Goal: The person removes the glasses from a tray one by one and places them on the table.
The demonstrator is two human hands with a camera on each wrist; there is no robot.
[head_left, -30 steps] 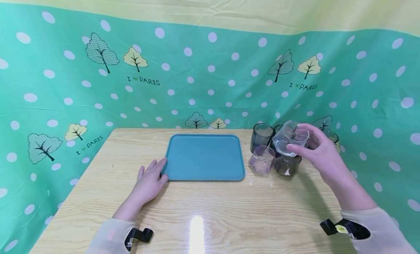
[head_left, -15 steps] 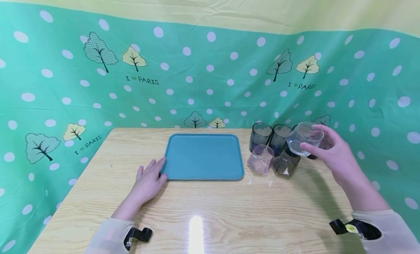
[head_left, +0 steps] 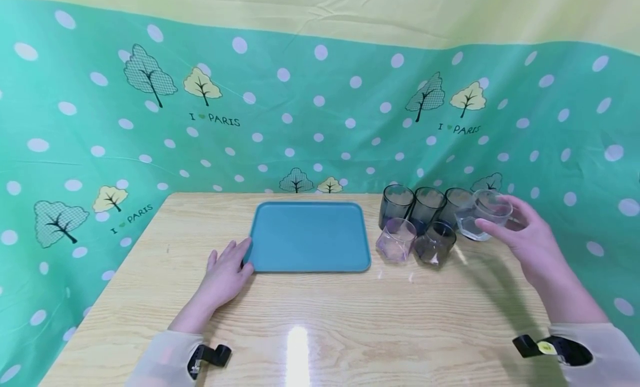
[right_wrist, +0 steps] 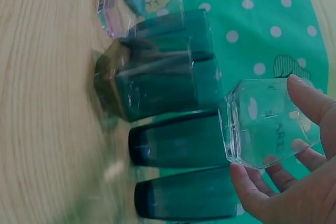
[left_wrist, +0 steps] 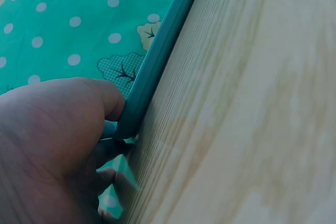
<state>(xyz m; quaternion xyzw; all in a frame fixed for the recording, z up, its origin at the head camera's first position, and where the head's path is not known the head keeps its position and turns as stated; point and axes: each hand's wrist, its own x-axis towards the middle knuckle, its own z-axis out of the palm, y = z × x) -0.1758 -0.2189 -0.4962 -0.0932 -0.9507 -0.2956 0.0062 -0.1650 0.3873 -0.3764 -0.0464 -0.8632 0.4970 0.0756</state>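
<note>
My right hand (head_left: 535,234) holds a clear faceted glass (head_left: 482,215) between thumb and fingers, tilted and raised above the table at the right end of the glasses. In the right wrist view the thumb is on one side of this glass (right_wrist: 268,124) and the fingers are on the other. My left hand (head_left: 225,276) rests at the left edge of a blue tray (head_left: 310,237), its fingers mostly straight. The left wrist view has the thumb touching the tray's rim (left_wrist: 152,72) near a corner; the other fingers are partly hidden.
Several tall dark-tinted glasses (head_left: 396,206) stand in a row at the back right. In front of them are a pale purple faceted glass (head_left: 396,241) and a smoky faceted glass (head_left: 434,245). A polka-dot curtain (head_left: 320,115) hangs behind the wooden table (head_left: 350,320).
My right hand has carried the clear glass rightward, from over the smoky glass to the row's right end, uncovering the tall glasses behind. The left hand stays at the tray.
</note>
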